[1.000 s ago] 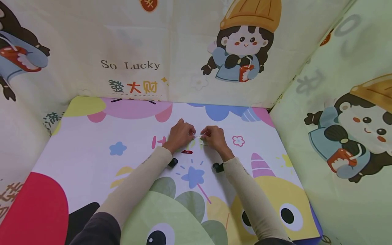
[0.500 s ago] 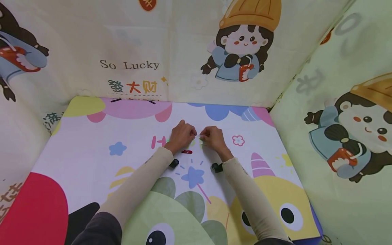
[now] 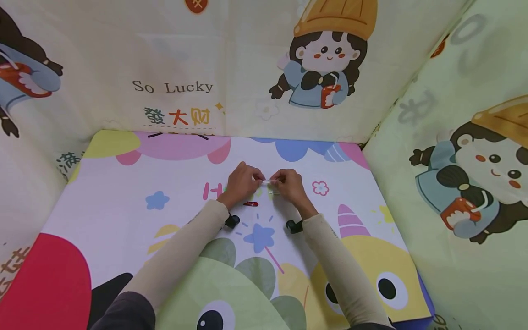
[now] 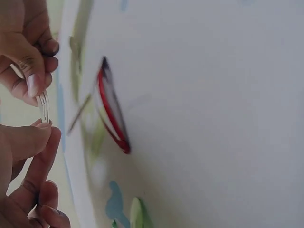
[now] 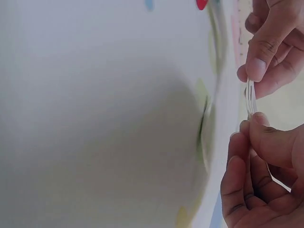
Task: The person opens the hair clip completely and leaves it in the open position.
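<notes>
Between the two hands, just above the table, is a pale snap hair clip with a slotted body. My left hand pinches one end of it between thumb and forefinger. The other end is pinched by my right hand in the same way. On the table nearer to me lies a red snap hair clip; the left wrist view shows this red clip larger, slightly blurred. Another pale hair clip lies beside the right hand's fingers, seen edge-on in the right wrist view.
A colourful printed cloth covers the table. Printed fabric walls rise behind the table and on both sides. Black wrist cameras sit under both wrists. A red shape fills the table's left front corner.
The left fingertips have drawn slightly nearer to the right ones, so less of the pale hair clip shows between them. The red clip stays where it was on the table.
</notes>
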Tool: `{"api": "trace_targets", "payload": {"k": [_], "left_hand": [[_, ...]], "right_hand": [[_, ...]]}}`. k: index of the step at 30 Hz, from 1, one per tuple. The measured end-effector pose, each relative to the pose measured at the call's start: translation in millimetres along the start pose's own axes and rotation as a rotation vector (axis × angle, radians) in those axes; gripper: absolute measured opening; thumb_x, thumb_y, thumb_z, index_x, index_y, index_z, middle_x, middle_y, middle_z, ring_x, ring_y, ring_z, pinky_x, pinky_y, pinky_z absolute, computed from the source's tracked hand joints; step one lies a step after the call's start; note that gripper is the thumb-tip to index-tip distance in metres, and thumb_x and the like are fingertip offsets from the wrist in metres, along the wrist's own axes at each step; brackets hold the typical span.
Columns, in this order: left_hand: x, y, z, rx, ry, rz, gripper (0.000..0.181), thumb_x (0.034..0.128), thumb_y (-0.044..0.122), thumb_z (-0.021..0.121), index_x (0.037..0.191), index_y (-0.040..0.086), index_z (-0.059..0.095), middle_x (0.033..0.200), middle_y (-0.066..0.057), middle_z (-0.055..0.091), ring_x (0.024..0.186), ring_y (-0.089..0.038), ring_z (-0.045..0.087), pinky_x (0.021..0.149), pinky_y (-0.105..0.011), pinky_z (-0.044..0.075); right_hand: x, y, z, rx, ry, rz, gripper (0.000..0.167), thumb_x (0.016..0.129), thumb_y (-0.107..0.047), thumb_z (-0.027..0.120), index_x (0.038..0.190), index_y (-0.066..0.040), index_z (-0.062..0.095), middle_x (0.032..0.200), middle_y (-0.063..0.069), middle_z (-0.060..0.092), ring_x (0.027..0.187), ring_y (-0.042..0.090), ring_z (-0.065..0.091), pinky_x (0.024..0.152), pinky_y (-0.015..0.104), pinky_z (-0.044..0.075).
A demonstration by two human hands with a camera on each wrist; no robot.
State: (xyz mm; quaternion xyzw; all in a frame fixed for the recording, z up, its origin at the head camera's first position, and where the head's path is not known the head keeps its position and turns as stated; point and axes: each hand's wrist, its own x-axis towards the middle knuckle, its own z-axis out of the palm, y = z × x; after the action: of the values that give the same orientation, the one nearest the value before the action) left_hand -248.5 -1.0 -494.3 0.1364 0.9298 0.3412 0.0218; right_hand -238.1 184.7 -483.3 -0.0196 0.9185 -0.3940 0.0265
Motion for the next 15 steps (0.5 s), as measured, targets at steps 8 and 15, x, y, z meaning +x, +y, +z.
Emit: {"api": "trace_targets", "payload": {"k": [8,15], "left_hand": [[-4.3,-0.6,-7.3,-0.19,0.038,-0.012,0.015,0.0989,0.017,0.074,0.109,0.018,0.085,0.105,-0.002,0.082,0.104,-0.024,0.063,0.09,-0.04,0.051],[-7.9,1.1,-11.3,-0.334,0.028,-0.051,0.015,0.0998,0.019,0.076,0.112,0.019,0.085,0.107,0.001,0.081,0.091,-0.022,0.059,0.079,-0.031,0.049]], "right_hand": [[-5.3,-2.7,-5.6,0.097,0.016,-0.032,0.004,0.098,-0.009,0.075,0.097,-0.006,0.079,0.089,0.009,0.075,0.08,0.017,0.063,0.071,0.027,0.049],[-6.5,-2.4,-7.7,0.189,0.014,-0.016,0.004,0.099,-0.01,0.075,0.098,-0.007,0.077,0.087,0.009,0.073,0.079,0.019,0.066,0.067,0.025,0.05]]}}
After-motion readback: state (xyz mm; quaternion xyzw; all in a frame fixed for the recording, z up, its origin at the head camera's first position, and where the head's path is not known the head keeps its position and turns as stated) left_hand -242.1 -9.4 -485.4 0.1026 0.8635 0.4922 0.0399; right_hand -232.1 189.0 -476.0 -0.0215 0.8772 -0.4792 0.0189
